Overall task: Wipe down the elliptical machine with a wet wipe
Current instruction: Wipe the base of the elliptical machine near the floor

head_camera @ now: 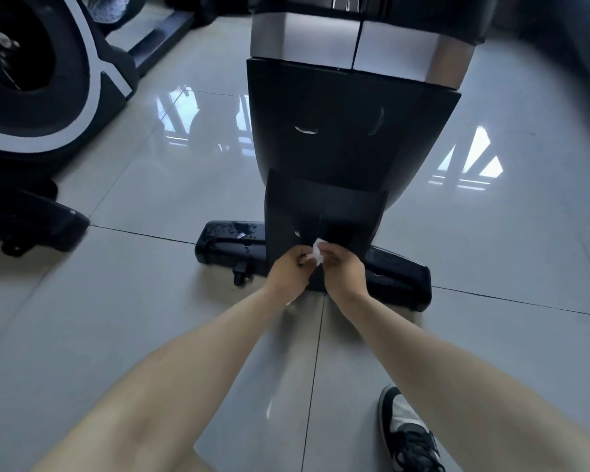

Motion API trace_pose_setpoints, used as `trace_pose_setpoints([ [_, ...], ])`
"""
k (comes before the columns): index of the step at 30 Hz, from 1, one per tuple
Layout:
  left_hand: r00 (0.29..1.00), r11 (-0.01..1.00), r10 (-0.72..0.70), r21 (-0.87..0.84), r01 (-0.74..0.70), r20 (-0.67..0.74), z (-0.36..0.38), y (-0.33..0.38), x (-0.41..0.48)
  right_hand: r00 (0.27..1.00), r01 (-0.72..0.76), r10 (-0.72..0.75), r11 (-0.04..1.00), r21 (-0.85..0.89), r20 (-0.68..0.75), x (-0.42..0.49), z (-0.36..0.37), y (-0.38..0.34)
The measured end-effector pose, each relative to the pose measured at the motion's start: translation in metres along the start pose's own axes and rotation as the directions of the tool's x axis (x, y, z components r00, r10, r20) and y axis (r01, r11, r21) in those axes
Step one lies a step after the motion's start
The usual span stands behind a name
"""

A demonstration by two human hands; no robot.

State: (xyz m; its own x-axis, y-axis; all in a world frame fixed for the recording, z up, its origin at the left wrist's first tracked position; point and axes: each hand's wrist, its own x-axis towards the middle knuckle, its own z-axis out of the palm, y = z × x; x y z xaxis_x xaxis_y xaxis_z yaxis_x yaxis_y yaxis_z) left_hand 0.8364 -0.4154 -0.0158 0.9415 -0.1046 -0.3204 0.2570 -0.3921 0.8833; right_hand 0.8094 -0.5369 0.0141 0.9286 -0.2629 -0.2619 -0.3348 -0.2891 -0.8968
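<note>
The elliptical machine [348,131] rises in front of me, a black shroud with a silver band higher up. Its black floor stabiliser bar [225,247] runs left and right at the base, with water drops on its left half. Both arms reach down to the lower cover. My left hand [288,269] and my right hand [344,267] pinch a small crumpled white wet wipe [315,252] between them, right at the bottom of the black cover. The fingertips are partly hidden behind the wipe.
A second exercise machine with a large black-and-white flywheel housing [45,86] stands at the left, its foot [41,229] on the glossy tiled floor [150,185]. A black-and-white sneaker [406,434] is at the lower right. A small wheel [241,274] sits under the stabiliser.
</note>
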Motion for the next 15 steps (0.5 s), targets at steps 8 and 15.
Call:
trace_pose_setpoints([
  [8, 0.998, 0.996, 0.058, -0.071, -0.055, 0.040, 0.000, 0.010, -0.005, 0.973, 0.101, -0.091, 0.994, 0.038, -0.213, -0.007, 0.000, -0.017],
  [15, 0.995, 0.996, 0.059, -0.065, -0.054, 0.080, 0.000, 0.017, -0.004, 0.986, 0.088, -0.071, 0.990, 0.109, -0.149, -0.010, 0.013, -0.010],
])
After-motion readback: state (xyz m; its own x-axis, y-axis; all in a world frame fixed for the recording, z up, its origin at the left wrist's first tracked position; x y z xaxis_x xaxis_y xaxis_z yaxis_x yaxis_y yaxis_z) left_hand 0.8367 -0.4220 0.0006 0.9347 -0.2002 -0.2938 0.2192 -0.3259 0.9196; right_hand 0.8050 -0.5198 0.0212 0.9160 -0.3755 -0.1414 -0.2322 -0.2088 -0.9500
